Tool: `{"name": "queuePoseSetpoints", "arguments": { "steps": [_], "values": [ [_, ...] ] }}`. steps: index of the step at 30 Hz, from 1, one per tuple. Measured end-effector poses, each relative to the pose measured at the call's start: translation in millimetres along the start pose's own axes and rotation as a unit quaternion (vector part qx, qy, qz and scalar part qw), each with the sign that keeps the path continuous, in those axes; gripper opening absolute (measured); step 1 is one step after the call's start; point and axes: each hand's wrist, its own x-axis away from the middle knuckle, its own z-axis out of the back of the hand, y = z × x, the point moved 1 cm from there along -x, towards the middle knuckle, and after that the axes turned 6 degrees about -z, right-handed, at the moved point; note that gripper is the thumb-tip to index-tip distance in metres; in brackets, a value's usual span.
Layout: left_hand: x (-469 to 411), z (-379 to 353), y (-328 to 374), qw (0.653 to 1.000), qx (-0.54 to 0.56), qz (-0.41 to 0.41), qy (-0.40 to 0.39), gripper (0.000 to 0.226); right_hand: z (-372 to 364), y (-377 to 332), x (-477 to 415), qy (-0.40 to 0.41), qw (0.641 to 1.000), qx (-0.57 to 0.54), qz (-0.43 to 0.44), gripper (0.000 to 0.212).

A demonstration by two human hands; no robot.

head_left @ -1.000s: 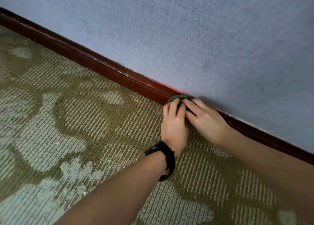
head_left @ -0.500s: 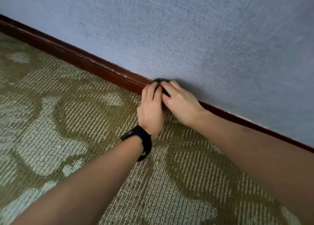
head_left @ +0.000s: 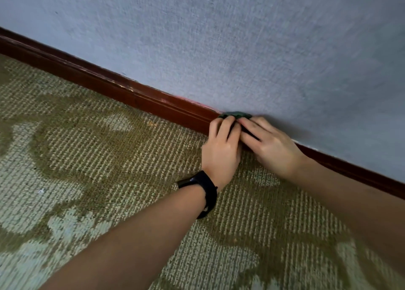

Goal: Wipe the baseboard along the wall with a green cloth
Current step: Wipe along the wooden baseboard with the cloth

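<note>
A dark reddish-brown baseboard [head_left: 114, 86] runs diagonally from the upper left to the lower right, where the grey-blue wall [head_left: 241, 37] meets the carpet. Both hands press a small green cloth [head_left: 235, 114] against the baseboard's top edge. My left hand [head_left: 221, 149], with a black watch on its wrist, has its fingers on the cloth's left part. My right hand [head_left: 269, 145] sits beside it, touching it, with fingers on the cloth's right part. Only the cloth's upper edge shows above the fingertips; the rest is hidden under the hands.
A patterned olive and pale green carpet [head_left: 87, 169] covers the floor in front of the baseboard. A small orange speck [head_left: 151, 123] lies on the carpet near the baseboard, to the left of the hands.
Half a second ago the hands and cloth were further left along the baseboard, close to the orange speck; now they are back to the right, near where they were a second ago.
</note>
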Motion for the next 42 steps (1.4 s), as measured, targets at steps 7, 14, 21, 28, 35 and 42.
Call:
{"name": "queuePoseSetpoints", "arguments": {
  "steps": [7,14,21,28,35,42],
  "values": [
    [-3,14,-13,0.998,-0.025,-0.049,-0.016,0.039,-7,-11,-7,-0.013,0.998,-0.018,-0.053,0.034],
    [-1,54,-73,0.998,-0.067,0.014,-0.014,0.044,-3,-58,-77,-0.038,0.998,-0.042,-0.015,0.042],
    [-5,81,-115,0.99,-0.099,0.082,0.056,0.036,-9,-93,-135,-0.036,0.998,-0.055,-0.002,0.043],
    [-7,60,-88,0.99,-0.056,0.1,0.084,0.035,-6,-70,-114,-0.036,0.998,-0.036,0.025,0.043],
    [-3,31,-44,0.998,-0.053,0.02,0.033,0.034,-3,-33,-53,0.001,0.999,-0.044,0.024,0.036],
    [-5,24,-30,0.995,-0.063,-0.071,-0.028,0.036,-5,-14,-18,0.013,0.999,-0.032,-0.012,0.041]
  ]
}}
